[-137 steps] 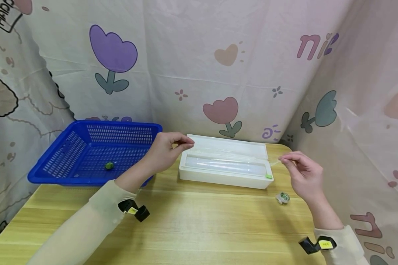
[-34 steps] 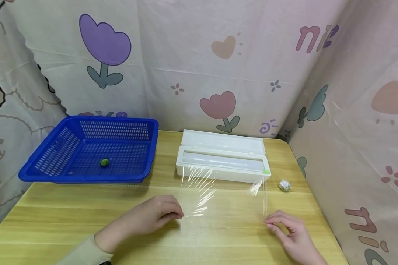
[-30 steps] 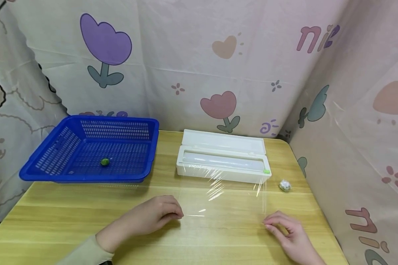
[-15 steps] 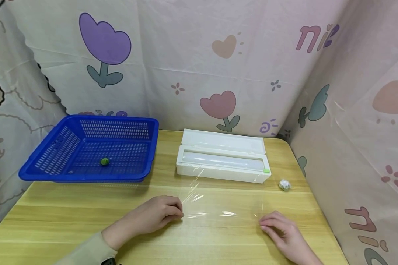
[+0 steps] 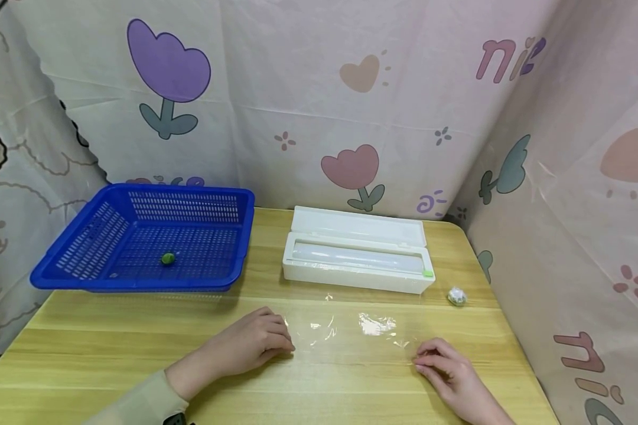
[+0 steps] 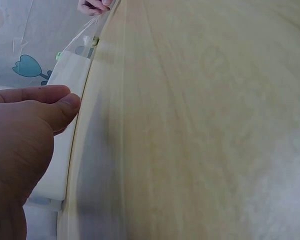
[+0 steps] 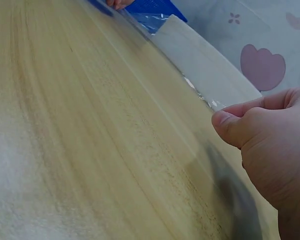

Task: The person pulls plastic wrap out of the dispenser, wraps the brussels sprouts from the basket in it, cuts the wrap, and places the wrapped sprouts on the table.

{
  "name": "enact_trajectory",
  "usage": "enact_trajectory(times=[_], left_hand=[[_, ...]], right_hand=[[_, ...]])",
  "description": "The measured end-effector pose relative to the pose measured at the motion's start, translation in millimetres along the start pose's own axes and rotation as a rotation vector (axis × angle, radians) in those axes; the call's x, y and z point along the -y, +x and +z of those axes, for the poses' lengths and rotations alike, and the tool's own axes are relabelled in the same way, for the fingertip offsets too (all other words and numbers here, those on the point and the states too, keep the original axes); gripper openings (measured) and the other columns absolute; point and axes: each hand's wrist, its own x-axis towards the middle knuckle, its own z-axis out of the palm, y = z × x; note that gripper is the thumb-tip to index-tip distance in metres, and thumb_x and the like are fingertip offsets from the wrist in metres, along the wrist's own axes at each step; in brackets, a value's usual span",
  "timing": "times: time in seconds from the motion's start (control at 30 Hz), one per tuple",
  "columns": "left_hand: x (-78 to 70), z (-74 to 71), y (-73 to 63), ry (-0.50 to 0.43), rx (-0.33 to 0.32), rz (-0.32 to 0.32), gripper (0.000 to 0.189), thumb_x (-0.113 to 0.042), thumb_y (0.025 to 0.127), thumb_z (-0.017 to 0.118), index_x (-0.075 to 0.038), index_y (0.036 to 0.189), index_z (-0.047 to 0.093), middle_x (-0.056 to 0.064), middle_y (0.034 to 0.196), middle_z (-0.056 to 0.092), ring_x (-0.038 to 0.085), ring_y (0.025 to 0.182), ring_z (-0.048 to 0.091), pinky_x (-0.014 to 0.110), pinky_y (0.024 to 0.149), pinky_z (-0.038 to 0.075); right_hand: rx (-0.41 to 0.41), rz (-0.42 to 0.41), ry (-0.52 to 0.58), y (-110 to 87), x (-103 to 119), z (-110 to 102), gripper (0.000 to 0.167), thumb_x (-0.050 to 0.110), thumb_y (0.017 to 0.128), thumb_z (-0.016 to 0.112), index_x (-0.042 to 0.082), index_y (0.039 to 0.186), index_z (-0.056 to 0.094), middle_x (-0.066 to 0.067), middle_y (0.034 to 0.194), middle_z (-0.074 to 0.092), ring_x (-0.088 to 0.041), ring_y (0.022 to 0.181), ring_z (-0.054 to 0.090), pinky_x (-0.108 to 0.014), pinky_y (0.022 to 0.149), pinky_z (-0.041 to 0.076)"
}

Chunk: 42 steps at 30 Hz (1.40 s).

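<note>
A clear sheet of plastic wrap [image 5: 374, 324] spans the space between the two hands, low over the wooden table, with bright glints on it. My left hand [image 5: 255, 345] pinches its left near corner. My right hand [image 5: 454, 375] pinches the right near corner between thumb and forefinger, as the right wrist view also shows. Behind the sheet stands a white wrap dispenser box [image 5: 356, 280], lid up, holding a clear roll [image 5: 356, 255]. A green slider [image 5: 427, 273] sits at its right end. Whether the sheet still joins the box I cannot tell.
A blue slotted basket [image 5: 138, 287] stands back left with a small green round item [image 5: 168, 258] inside. Right of the box lies a small wrapped, whitish-green lump [image 5: 456, 296]. A patterned curtain [image 5: 276, 77] closes off the back and sides.
Both hands came from beside the box toward the table's front, drawing the wrap out. In the last second the right hand shifted slightly left, and the sheet's glints spread lower and flatter.
</note>
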Motion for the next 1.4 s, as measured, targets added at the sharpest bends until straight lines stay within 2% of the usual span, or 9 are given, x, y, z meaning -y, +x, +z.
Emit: enact_trajectory(times=[0.33, 0.47, 0.7, 0.97, 1.2, 1.4], left_hand=[[-0.9, 0.1, -1.3, -0.026, -0.089, -0.019, 0.016, -0.014, 0.087, 0.089, -0.021, 0.098, 0.081, -0.011, 0.108, 0.065, 0.012, 0.105, 0.06, 0.033, 0.092, 0.046], [0.9, -0.3, -2.7, -0.079, -0.091, -0.028, 0.012, -0.014, 0.091, 0.085, -0.02, 0.1, 0.082, -0.011, 0.105, 0.066, 0.009, 0.1, 0.061, 0.027, 0.091, 0.047], [2.9, -0.3, -5.0, -0.193, -0.065, -0.077, 0.014, -0.008, 0.09, 0.085, -0.015, 0.102, 0.081, -0.014, 0.101, 0.071, 0.001, 0.095, 0.064, 0.016, 0.089, 0.05], [1.8, -0.9, -6.5, -0.19, 0.04, -0.169, 0.008, -0.014, 0.095, 0.082, -0.019, 0.1, 0.081, -0.017, 0.098, 0.069, -0.001, 0.094, 0.062, 0.017, 0.088, 0.05], [3.0, 1.7, -7.0, -0.26, 0.107, -0.245, 0.007, -0.014, 0.099, 0.077, -0.021, 0.1, 0.079, -0.019, 0.098, 0.067, -0.002, 0.094, 0.06, 0.016, 0.086, 0.05], [0.4, 1.7, -6.2, -0.27, 0.136, -0.283, 0.009, -0.013, 0.099, 0.077, -0.022, 0.097, 0.077, -0.019, 0.097, 0.065, -0.001, 0.094, 0.058, 0.019, 0.084, 0.052]], right_hand=[[0.013, 0.041, -0.008, 1.4, -1, -1, 0.042, -0.015, 0.083, 0.082, 0.021, 0.104, 0.079, 0.004, 0.11, 0.067, -0.01, 0.097, 0.063, -0.015, 0.081, 0.052], [0.004, 0.042, -0.018, 1.6, -4, 0, 0.042, -0.015, 0.082, 0.083, 0.022, 0.104, 0.079, 0.005, 0.109, 0.068, -0.011, 0.096, 0.064, -0.015, 0.081, 0.051], [0.009, 0.041, -0.015, 0.3, -8, 0, 0.039, -0.013, 0.083, 0.082, 0.02, 0.104, 0.079, 0.004, 0.109, 0.069, -0.011, 0.097, 0.063, -0.014, 0.081, 0.05], [-0.004, 0.008, -0.026, -0.7, -13, 3, 0.044, -0.016, 0.079, 0.084, 0.02, 0.104, 0.079, 0.002, 0.108, 0.07, -0.015, 0.095, 0.063, -0.014, 0.081, 0.048], [0.018, 0.022, -0.065, 1.4, -10, 2, 0.042, -0.011, 0.082, 0.084, 0.024, 0.105, 0.078, 0.008, 0.111, 0.069, -0.011, 0.098, 0.062, -0.014, 0.084, 0.047], [0.051, 0.064, -0.085, 1.9, -9, 1, 0.037, -0.006, 0.087, 0.083, 0.027, 0.104, 0.078, 0.012, 0.112, 0.068, -0.006, 0.101, 0.06, -0.015, 0.086, 0.047]])
